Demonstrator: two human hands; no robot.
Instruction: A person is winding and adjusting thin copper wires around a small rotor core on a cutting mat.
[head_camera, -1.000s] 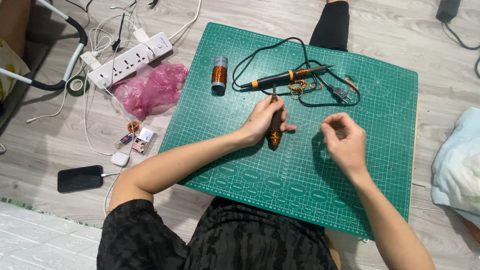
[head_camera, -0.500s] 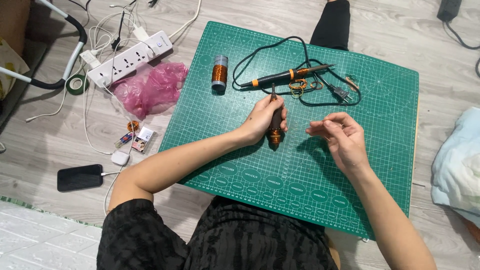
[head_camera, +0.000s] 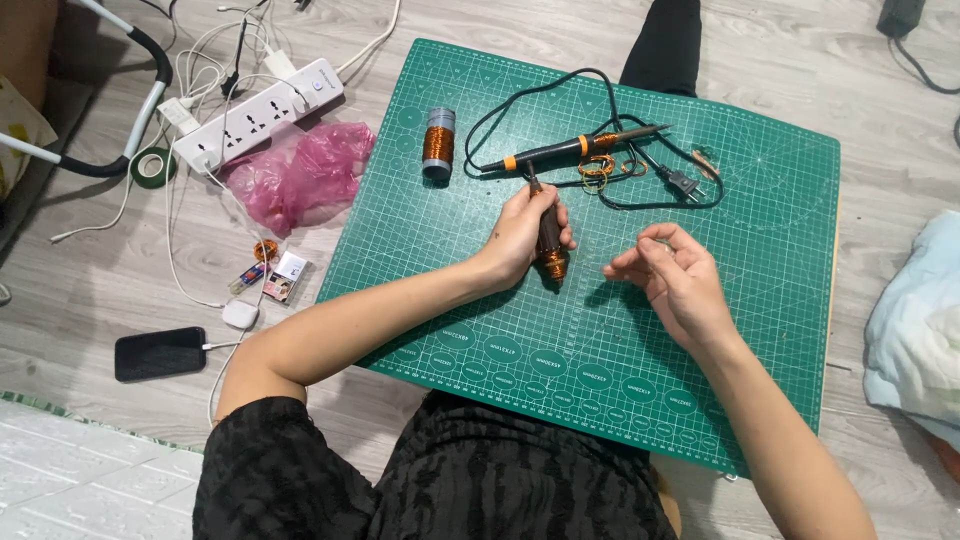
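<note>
The person sits on the floor over a green cutting mat (head_camera: 700, 330) that fills the middle and right of the frame; the left hand (head_camera: 522, 232) is closed around a dark rod-shaped tool with copper wire wound at its lower end (head_camera: 550, 252), near the centre of the mat; the tool's long axis runs from upper left to lower right, with the coil end toward the lower edge of the frame and a thin tip projecting above the fist; the right hand (head_camera: 672, 275) sits just to the right of the coil, apart from it, fingers curled and thumb meeting fingertips as if pinching something fine; whether a wire strand is held there cannot be told; the left hand alone touches the tool, and the right is the nearer free hand to the coil end; above the hands, in the upper centre, lie a soldering iron with orange bands (head_camera: 575, 150), its black cord (head_camera: 560, 90), and loose copper loops (head_camera: 597, 167); a spool of copper wire (head_camera: 438, 143) stands upright at upper left of the mat; off the mat, at left, lie a white power strip (head_camera: 258, 110), a pink plastic bag (head_camera: 300, 175) and a black phone (head_camera: 159, 353).
</note>
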